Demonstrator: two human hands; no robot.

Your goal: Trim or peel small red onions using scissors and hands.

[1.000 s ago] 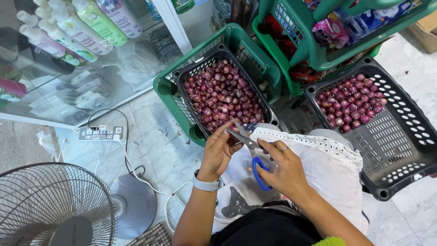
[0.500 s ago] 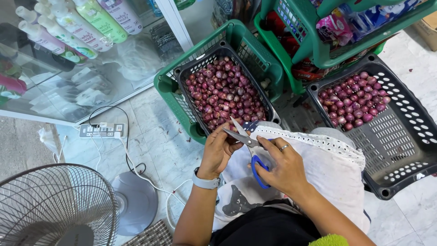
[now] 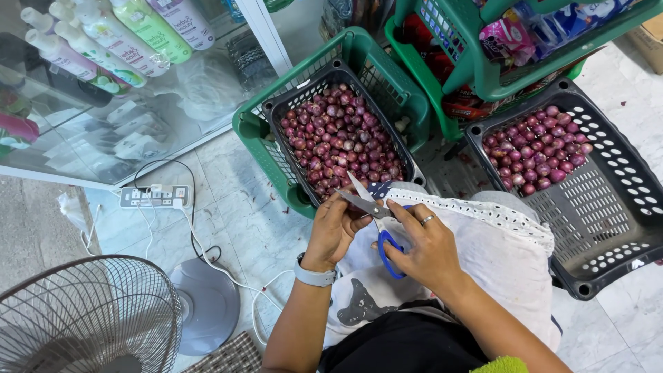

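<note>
Now, right hand point(image 3: 428, 250): closed around the blue handles of steel-bladed scissors point(image 3: 373, 220), blades parted.
Left hand point(image 3: 335, 228): fingers curled at the blade tips, apparently pinching something too hidden to tell.
Scissors' place: over the white eyelet-trimmed cloth point(image 3: 497, 255) on the lap.
Nearest basket: black slotted plastic basket of small red shallots point(image 3: 340, 141), nested in a green basket point(image 3: 257, 132).
Right side: second black basket point(image 3: 608, 207), partly filled.

Floor fan point(image 3: 86, 318), power strip point(image 3: 155, 196), lotion bottles point(image 3: 131, 38)
</note>
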